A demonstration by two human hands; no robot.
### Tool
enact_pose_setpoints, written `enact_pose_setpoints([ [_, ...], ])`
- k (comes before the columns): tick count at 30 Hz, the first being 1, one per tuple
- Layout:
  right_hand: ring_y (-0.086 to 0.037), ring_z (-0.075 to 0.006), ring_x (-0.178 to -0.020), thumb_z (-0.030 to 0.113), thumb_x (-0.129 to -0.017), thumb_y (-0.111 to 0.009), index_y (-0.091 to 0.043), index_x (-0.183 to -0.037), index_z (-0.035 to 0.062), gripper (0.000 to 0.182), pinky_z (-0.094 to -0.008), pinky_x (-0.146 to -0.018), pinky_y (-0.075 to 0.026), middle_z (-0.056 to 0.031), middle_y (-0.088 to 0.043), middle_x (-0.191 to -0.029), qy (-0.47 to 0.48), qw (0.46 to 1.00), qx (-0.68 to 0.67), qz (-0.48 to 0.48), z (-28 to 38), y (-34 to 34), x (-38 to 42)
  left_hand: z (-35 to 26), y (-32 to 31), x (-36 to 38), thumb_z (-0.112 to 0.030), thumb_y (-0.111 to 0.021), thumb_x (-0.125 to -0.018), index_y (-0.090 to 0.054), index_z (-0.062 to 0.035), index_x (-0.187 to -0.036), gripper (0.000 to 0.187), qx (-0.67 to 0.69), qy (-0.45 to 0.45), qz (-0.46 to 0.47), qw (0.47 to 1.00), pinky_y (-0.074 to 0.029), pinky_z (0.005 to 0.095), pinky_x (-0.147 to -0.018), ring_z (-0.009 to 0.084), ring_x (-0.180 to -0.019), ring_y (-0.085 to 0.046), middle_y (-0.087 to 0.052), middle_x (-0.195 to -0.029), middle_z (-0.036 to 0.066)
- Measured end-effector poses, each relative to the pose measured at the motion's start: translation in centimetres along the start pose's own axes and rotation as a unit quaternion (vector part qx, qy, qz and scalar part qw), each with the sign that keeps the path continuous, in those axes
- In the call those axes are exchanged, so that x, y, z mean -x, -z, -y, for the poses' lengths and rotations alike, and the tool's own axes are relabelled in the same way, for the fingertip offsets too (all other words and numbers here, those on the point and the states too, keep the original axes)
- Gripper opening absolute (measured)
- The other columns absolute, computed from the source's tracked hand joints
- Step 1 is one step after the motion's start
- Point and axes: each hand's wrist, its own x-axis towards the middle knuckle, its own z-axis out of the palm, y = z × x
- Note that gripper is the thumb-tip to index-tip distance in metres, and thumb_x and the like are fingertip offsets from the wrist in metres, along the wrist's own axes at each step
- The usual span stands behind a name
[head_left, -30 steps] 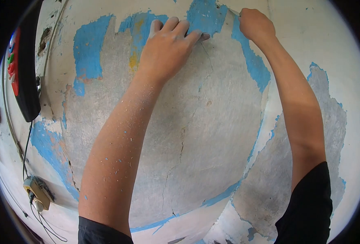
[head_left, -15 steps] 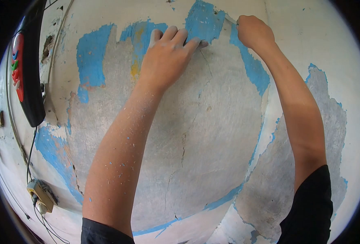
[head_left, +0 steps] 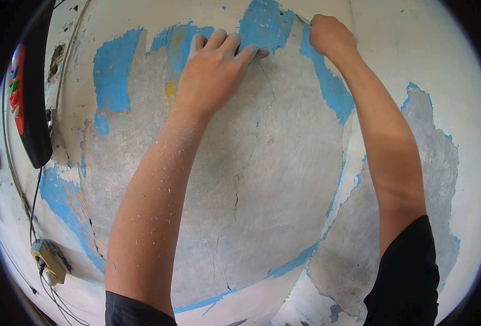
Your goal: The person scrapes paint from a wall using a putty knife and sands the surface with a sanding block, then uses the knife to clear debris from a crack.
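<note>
My left hand (head_left: 210,79) is against the upper wall, its fingers bent and dusted grey, below and between blue paint patches (head_left: 265,27). A small dark piece (head_left: 261,54) shows by its fingertips; I cannot make out what it is. Higher and to the right, my right hand (head_left: 331,37) is closed in a fist. A thin pale pointed edge (head_left: 303,19) sticks out from it toward the blue patch; whether it is a blade or peeled paint is unclear. Bare grey plaster (head_left: 273,157) spreads below both hands. Paint flakes dot my left forearm.
A black object with a red strip and coloured buttons (head_left: 17,89) hangs at the left. Below it are a yellowish socket block (head_left: 47,261) and cables. Cracks run down the plaster. More exposed grey wall (head_left: 428,146) lies at the right, past the corner.
The whole view has shifted slightly, so the wall and both hands appear a little further left and up. Both hands keep nearly the same places on the wall.
</note>
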Motion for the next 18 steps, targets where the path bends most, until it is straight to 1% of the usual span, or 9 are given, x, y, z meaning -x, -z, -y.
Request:
enact_pose_setpoints([
  [2, -0.075, -0.0375, -0.098, 0.006, -0.092, -0.053, -0.076, -0.104, 0.0019, 0.026, -0.0495, -0.08, -0.06, -0.0192, -0.076, -0.104, 0.014, 0.999, -0.021, -0.034, 0.1, -1.2, 0.4, 0.0, 0.0, 0.1, -0.02, -0.076, -0.091, -0.072, -0.0205, -0.123, 0.032, -0.001, 0.007, -0.005, 1.0, -0.046, 0.0421, -0.096, 0.0249, -0.109, -0.06, -0.067, -0.109, 0.005],
  [3, -0.075, -0.0375, -0.098, 0.006, -0.092, -0.053, -0.076, -0.104, 0.0019, 0.026, -0.0495, -0.08, -0.06, -0.0192, -0.076, -0.104, 0.014, 0.999, -0.022, -0.034, 0.3, -0.9, 1.1, 0.0, 0.0, 0.1, -0.02, -0.076, -0.091, -0.072, -0.0205, -0.123, 0.032, -0.001, 0.006, -0.004, 1.0, -0.046, 0.0421, -0.096, 0.0249, -0.109, -0.06, -0.067, -0.109, 0.005],
  [5, -0.075, -0.0379, -0.097, 0.007, -0.093, -0.053, -0.077, -0.102, 0.0022, 0.026, -0.0498, -0.079, -0.06, -0.0189, -0.076, -0.102, 0.047, 0.998, -0.003, -0.028, 1.0, 0.4, 3.5, 0.0, 0.0, 0.1, -0.021, -0.076, -0.091, -0.072, -0.0214, -0.124, 0.033, -0.013, 0.008, 0.004, 1.0, -0.046, 0.042, -0.097, 0.0246, -0.11, -0.06, -0.067, -0.11, 0.004],
  [8, -0.075, -0.0382, -0.095, 0.008, -0.093, -0.054, -0.077, -0.101, 0.003, 0.025, -0.0499, -0.078, -0.06, -0.0185, -0.076, -0.1, 0.056, 0.998, 0.001, -0.01, 2.4, 1.5, 6.4, 0.0, 0.2, 0.0, -0.023, -0.076, -0.092, -0.072, -0.0226, -0.126, 0.034, -0.02, 0.005, 0.007, 1.0, -0.046, 0.0421, -0.097, 0.0244, -0.11, -0.06, -0.067, -0.111, 0.004],
  [9, -0.075, -0.0382, -0.095, 0.008, -0.093, -0.054, -0.077, -0.101, 0.003, 0.025, -0.0499, -0.078, -0.06, -0.0185, -0.076, -0.1, 0.055, 0.998, 0.002, -0.007, 2.1, 1.0, 6.3, -0.1, 0.0, 0.1, -0.023, -0.076, -0.092, -0.072, -0.0226, -0.126, 0.034, -0.016, 0.004, 0.009, 1.0, -0.046, 0.0421, -0.097, 0.0244, -0.11, -0.06, -0.067, -0.111, 0.004],
  [11, -0.073, -0.0409, -0.093, 0.008, -0.094, -0.057, -0.074, -0.098, -0.0012, 0.02, -0.0496, -0.08, -0.06, -0.0226, -0.075, -0.098, 0.052, 0.997, -0.018, -0.06, 1.6, -0.4, 5.1, 0.2, -0.3, 0.2, -0.023, -0.077, -0.092, -0.072, -0.023, -0.125, 0.034, -0.037, -0.003, 0.0, 0.999, -0.046, 0.0421, -0.096, 0.0241, -0.11, -0.06, -0.067, -0.11, 0.004],
  [15, -0.073, -0.0414, -0.091, 0.005, -0.091, -0.057, -0.074, -0.096, -0.0017, 0.019, -0.0506, -0.079, -0.059, -0.0234, -0.074, -0.095, 0.008, 0.999, -0.033, -0.028, 2.6, 0.1, 4.5, 0.2, -0.2, 0.2, -0.023, -0.076, -0.092, -0.072, -0.0233, -0.123, 0.032, -0.016, 0.0, 0.004, 1.0, -0.047, 0.042, -0.096, 0.0238, -0.109, -0.061, -0.067, -0.109, 0.003],
  [17, -0.073, -0.0421, -0.088, 0.003, -0.09, -0.056, -0.074, -0.096, -0.0021, 0.02, -0.0508, -0.079, -0.059, -0.0245, -0.074, -0.094, 0.057, 0.996, -0.022, -0.057, 2.9, 0.4, 6.6, 0.2, -0.3, 0.2, -0.023, -0.077, -0.091, -0.072, -0.0237, -0.122, 0.031, -0.016, -0.002, -0.004, 1.0, -0.047, 0.0418, -0.095, 0.0237, -0.109, -0.061, -0.067, -0.108, 0.002],
  [18, -0.073, -0.0421, -0.088, 0.003, -0.09, -0.056, -0.074, -0.096, -0.0021, 0.02, -0.0508, -0.079, -0.059, -0.0245, -0.074, -0.094, 0.057, 0.996, -0.02, -0.058, 3.2, 0.7, 7.6, 0.2, -0.5, 0.1, -0.023, -0.077, -0.091, -0.072, -0.0237, -0.122, 0.031, -0.015, -0.001, -0.005, 1.0, -0.047, 0.0418, -0.095, 0.0237, -0.109, -0.061, -0.067, -0.108, 0.002],
])
